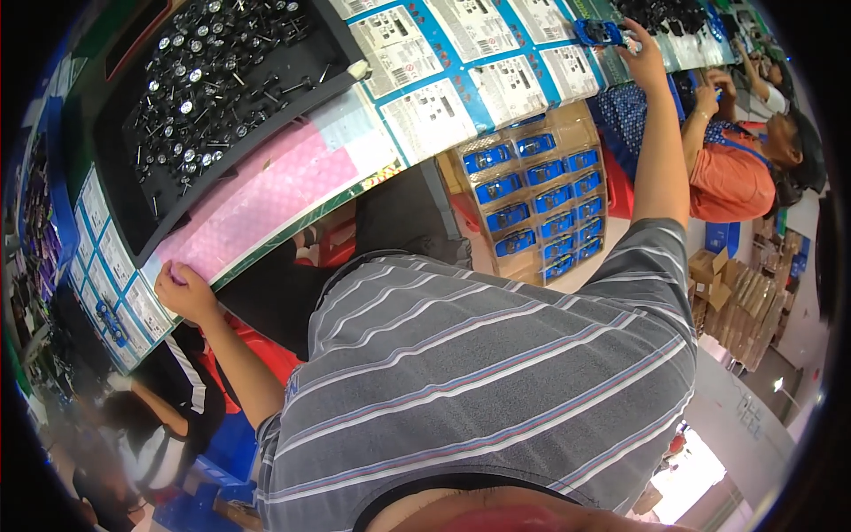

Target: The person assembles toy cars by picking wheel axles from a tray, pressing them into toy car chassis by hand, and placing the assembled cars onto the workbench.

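Note:
My right hand (645,60), stretched far out to the right, has its thumb and fingers around the near end of a blue toy car (596,33) on the table. My left hand (184,291) rests at the table's near edge on the left, fingers curled in; whatever they may hold is hidden. Beside it lies a pink padded sheet (266,191). Just beyond, a black tray (253,129) holds many small wheels on black axles (186,97).
Printed cards (430,124) cover the tabletop. Below its edge stands a carton (479,199) with rows of blue toy cars. Another blue car (109,321) lies far left. A co-worker in orange (731,182) sits at right; another person (146,434) is lower left.

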Action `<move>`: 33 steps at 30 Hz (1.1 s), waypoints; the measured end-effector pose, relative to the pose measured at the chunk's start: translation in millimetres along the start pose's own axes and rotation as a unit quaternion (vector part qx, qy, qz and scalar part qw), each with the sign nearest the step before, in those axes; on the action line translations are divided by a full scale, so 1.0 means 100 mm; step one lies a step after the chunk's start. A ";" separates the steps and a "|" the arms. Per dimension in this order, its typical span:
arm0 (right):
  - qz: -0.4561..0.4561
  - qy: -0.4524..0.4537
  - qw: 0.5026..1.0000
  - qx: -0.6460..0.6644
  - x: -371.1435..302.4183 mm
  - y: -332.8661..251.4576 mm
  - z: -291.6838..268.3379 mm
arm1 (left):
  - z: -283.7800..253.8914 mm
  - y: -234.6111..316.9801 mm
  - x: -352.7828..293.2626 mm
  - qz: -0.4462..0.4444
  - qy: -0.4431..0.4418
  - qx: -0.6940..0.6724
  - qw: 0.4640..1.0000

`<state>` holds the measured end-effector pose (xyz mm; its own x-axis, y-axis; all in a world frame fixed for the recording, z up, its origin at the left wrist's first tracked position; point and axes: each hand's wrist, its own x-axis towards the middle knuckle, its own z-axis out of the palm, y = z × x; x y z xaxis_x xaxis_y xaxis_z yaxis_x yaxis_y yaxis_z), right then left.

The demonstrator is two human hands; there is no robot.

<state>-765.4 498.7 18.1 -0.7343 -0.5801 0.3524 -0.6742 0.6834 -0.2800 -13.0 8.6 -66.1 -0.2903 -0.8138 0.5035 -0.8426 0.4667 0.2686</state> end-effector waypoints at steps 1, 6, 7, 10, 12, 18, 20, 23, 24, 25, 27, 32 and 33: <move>-0.047 -0.051 0.998 0.012 0.06 0.04 0.01 | -0.02 0.01 0.00 -0.002 0.000 0.000 1.000; -0.146 -0.084 0.985 -0.037 0.23 0.29 0.08 | -0.01 0.04 0.00 -0.005 -0.006 0.002 1.000; -0.120 -0.100 0.987 -0.024 0.25 0.31 0.10 | -0.01 0.03 0.00 -0.002 -0.003 0.006 1.000; -0.087 -0.127 0.988 -0.015 0.30 0.30 0.07 | 0.01 -0.01 -0.01 0.016 -0.003 0.036 0.999; -0.147 -0.126 0.981 -0.026 0.34 0.20 0.03 | -0.01 -0.08 -0.05 0.018 0.008 0.022 1.000; -0.094 -0.107 0.990 -0.006 0.20 0.52 0.19 | 0.01 0.05 0.00 0.025 0.021 0.017 0.999; -0.077 -0.063 0.995 -0.018 0.11 0.43 0.30 | 0.01 0.02 -0.02 -0.013 -0.011 0.015 1.000; -0.003 -0.039 0.999 -0.008 0.03 0.28 0.34 | 0.04 0.00 0.00 0.022 0.003 0.033 0.999; 0.058 -0.035 0.997 0.029 0.00 0.21 0.34 | 0.07 0.00 -0.01 0.021 0.005 0.032 0.999; 0.087 -0.011 0.994 0.070 -0.04 0.09 0.38 | 0.07 0.04 -0.05 -0.005 0.007 -0.007 1.000; 0.105 -0.019 0.992 0.066 -0.11 -0.14 0.39 | 0.09 0.09 -0.11 0.003 0.004 -0.052 0.999; 0.157 -0.036 0.960 0.228 -0.69 -1.45 0.31 | 0.00 1.15 -0.25 0.005 -0.160 -0.287 0.945; 0.115 -0.044 0.960 0.252 -0.88 -1.87 0.26 | -0.03 1.40 -0.31 -0.032 -0.193 -0.349 0.916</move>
<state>-576.8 410.0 16.4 -0.8574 -0.4893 0.1594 -0.4292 0.5092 -0.7460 -120.7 100.6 -41.5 -0.5029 -0.8463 0.1757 -0.4078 0.4115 0.8151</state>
